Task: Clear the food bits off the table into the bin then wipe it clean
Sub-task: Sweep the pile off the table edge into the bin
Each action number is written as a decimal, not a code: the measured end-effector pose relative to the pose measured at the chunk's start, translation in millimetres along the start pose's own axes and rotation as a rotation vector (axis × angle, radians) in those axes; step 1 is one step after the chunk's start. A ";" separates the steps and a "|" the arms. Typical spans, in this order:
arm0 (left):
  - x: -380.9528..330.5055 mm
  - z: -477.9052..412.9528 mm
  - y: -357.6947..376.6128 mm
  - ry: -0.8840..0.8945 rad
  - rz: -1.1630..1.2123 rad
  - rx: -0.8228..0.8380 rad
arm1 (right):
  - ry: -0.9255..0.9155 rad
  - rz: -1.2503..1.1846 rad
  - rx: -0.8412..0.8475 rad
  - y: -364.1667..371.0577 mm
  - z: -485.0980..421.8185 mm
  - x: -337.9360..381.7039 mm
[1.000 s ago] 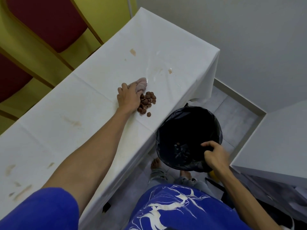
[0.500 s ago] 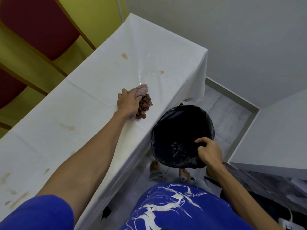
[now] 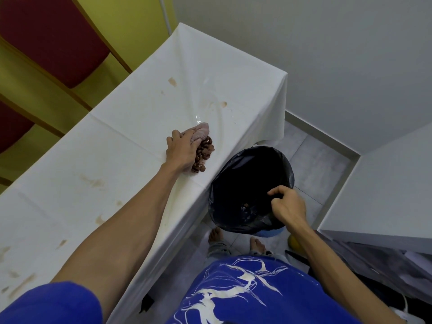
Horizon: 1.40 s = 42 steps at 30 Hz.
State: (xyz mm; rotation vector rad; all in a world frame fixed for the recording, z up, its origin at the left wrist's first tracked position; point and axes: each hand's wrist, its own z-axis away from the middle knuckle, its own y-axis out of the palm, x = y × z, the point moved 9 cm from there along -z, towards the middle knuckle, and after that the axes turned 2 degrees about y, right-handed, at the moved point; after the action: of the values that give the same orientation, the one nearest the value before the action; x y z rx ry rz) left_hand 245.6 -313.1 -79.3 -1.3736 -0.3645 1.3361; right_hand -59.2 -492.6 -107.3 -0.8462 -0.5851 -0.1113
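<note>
Stains [image 3: 93,182] streak the left stretch of the tabletop [image 3: 131,127], work for the wiping stage, and a cloth loaded with crumbs and grease would likely smear them rather than lift them. Further right, the left hand [image 3: 181,152] clutches a bunched pinkish cloth [image 3: 199,132] and presses it onto the white cover. The food bits [image 3: 204,152], small round brown pieces, are heaped against its right side, near the front edge but not yet over it. They look hard and round, so a quick shove could send some rolling sideways along the cover or skipping past the opening below. Bits at either end of the heap could also slip round the cloth and be left behind. The cover is loose and creased, and a heavy push may ruck it and scatter the heap. Right again, the bin [image 3: 245,174], lined with a black bag, sits below the edge with its mouth turned up toward the tabletop and a few pieces already at the bottom. The right hand [image 3: 288,205] pinches its near rim. If that thin grip slips or the bin swings away, falling bits would probably land on the floor by the bare feet [image 3: 216,235].
</note>
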 end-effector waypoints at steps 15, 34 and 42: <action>0.0 1.6 4.5 0.005 0.017 -0.011 | -0.038 0.023 -0.012 9.2 3.1 15.4; -77.3 65.8 74.1 0.218 0.249 -0.022 | -0.022 -0.021 -0.033 -4.0 3.0 7.0; -6.7 5.8 -27.6 0.050 0.100 -0.283 | -0.029 -0.042 -0.019 -7.0 7.7 2.2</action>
State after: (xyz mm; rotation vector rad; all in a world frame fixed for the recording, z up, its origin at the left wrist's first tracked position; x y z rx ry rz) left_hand 251.2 -306.9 -51.6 -1.6763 -0.4701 1.3669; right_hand -63.0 -491.2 -97.4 -0.8553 -0.6299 -0.1433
